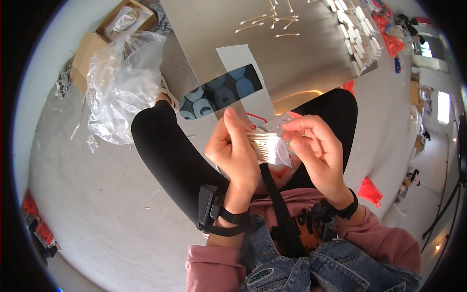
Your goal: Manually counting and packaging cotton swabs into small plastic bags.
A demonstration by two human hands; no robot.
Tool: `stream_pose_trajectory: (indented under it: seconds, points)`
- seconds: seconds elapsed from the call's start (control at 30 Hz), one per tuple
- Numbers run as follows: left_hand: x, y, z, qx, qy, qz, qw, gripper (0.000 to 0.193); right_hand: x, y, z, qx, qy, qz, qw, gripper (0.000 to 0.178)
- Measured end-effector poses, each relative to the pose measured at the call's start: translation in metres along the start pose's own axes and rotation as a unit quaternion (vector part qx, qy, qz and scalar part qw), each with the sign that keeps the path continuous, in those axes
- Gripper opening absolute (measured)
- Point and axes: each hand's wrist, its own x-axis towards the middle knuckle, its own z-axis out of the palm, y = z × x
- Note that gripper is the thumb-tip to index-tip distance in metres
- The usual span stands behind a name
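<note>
My left hand [234, 153] grips a bundle of cotton swabs [261, 142] that sits partly inside a small clear plastic bag [277, 152]. My right hand [318, 151] pinches the bag's upper edge with thumb and forefinger, close against the left hand. Both hands are raised over my lap, above my black-clad knees. The swabs' far ends are hidden inside the bag and behind my fingers.
A low grey board [272, 53] lies ahead with loose cotton swabs [270, 22] on it and rows of packed white bundles [357, 41] at its right edge. A big crumpled clear bag [121, 82] and a cardboard box [97, 39] stand left. Red wrappers [370, 191] lie on the floor.
</note>
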Motion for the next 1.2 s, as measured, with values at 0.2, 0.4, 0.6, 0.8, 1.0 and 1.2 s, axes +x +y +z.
stream_pose_trajectory:
  seconds: [0.2, 0.4, 0.6, 0.8, 1.0, 1.2]
  points:
    - [0.005, -0.011, 0.007, -0.045, 0.078, -0.079, 0.993, 0.054, -0.01, 0.023, 0.003, -0.132, -0.034, -0.123, 0.983, 0.037]
    - [0.001, -0.032, 0.008, -0.124, -0.049, -0.051, 0.99, 0.034, 0.012, 0.023, 0.008, 0.16, 0.043, 0.0, 0.986, 0.017]
    - [0.028, -0.009, 0.024, 0.1, -0.203, 0.162, 0.961, 0.051, 0.06, 0.04, -0.028, 0.148, 0.036, -0.073, 0.986, 0.012]
    - [0.044, -0.023, 0.027, 0.11, -0.274, 0.041, 0.955, 0.032, 0.085, 0.074, -0.037, 0.116, -0.036, -0.126, 0.985, 0.013]
    - [0.041, -0.021, 0.039, 0.156, -0.269, 0.092, 0.946, 0.028, 0.091, 0.088, -0.043, 0.127, -0.055, -0.079, 0.987, 0.012]
    - [0.039, -0.021, 0.04, 0.155, -0.263, 0.084, 0.949, 0.024, 0.088, 0.087, -0.042, 0.103, -0.023, -0.104, 0.989, 0.01]
